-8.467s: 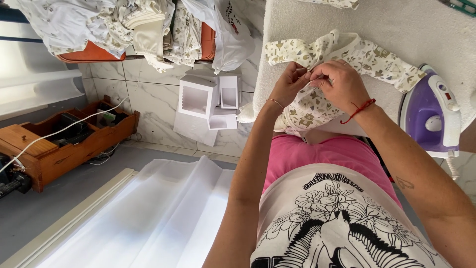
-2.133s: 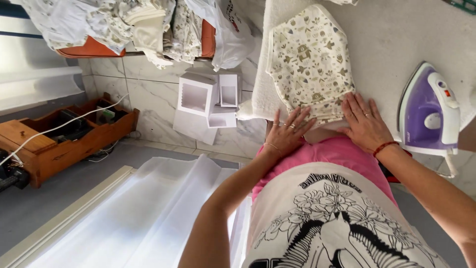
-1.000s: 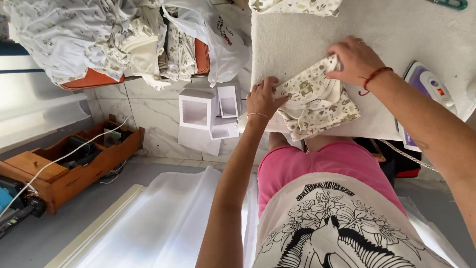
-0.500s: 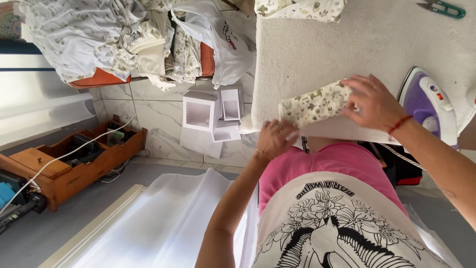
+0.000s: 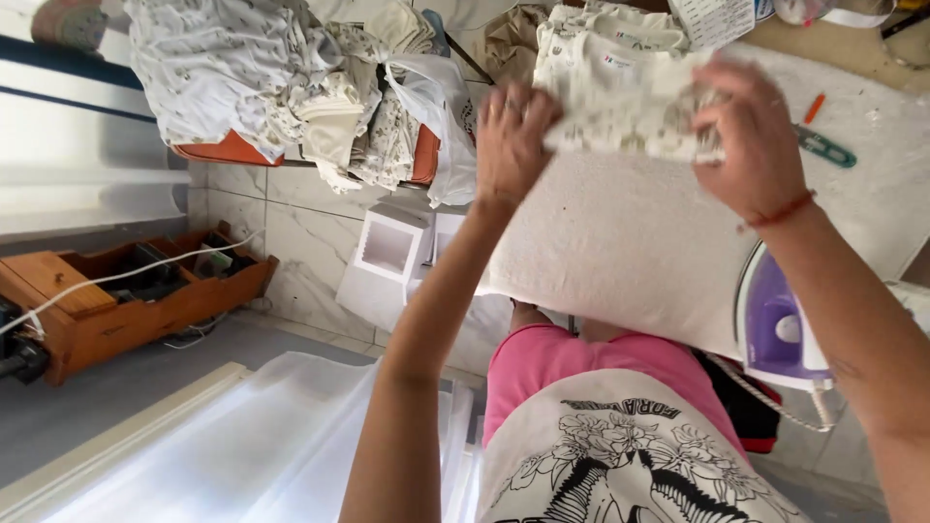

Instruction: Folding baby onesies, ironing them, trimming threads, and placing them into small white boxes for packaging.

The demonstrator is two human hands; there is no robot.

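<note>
Both my hands hold a folded cream garment (image 5: 630, 121) with a small floral print, lifted over the far part of the white padded ironing surface (image 5: 630, 252). My left hand (image 5: 513, 140) grips its left end and my right hand (image 5: 751, 136) grips its right end. The garment is blurred by motion. Just beyond it lies a stack of similar folded pale garments (image 5: 610, 39).
A purple and white iron (image 5: 780, 329) stands at the right edge of the surface. Small teal snips (image 5: 823, 147) lie far right. A heap of pale clothes (image 5: 281, 87) sits on an orange seat at left. White boxes (image 5: 387, 252) and a wooden tray (image 5: 126, 300) are on the floor.
The floral garment was smoothed flat, then folded into a narrow packet. Now both hands have lifted it away from me toward the stack at the far side.
</note>
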